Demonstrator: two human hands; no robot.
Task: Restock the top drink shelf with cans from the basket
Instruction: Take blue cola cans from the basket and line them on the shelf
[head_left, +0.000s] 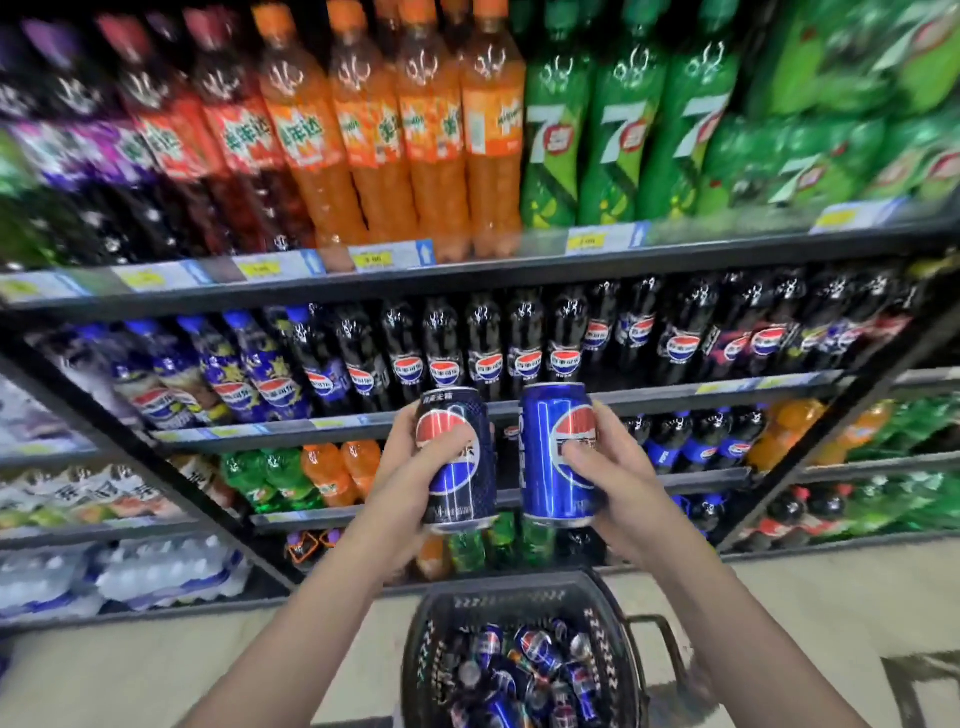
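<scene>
- The left hand (415, 467) is gripping a dark can (457, 460) upright, with fingers wrapped round its body and the thumb lying across the logo.
- The right hand (610, 470) is clamping a bright blue can (556, 452) the same way; the two cans are standing side by side, nearly touching, held up in front of the shelves.
- The basket (519, 603) is sitting on the floor directly below the forearms, holding a loose pile of more cans.
- The top shelf (467, 265) is carrying orange bottles (441, 130) and green bottles (623, 130) in a packed row, with dark cola bottles (483, 343) on the shelf beneath.
- Risk, as I judge it: no open gap is showing among those bottles, so pushing a can in could be knocking one over, and a one-handed grip on each can could be slipping during the reach upward.
</scene>
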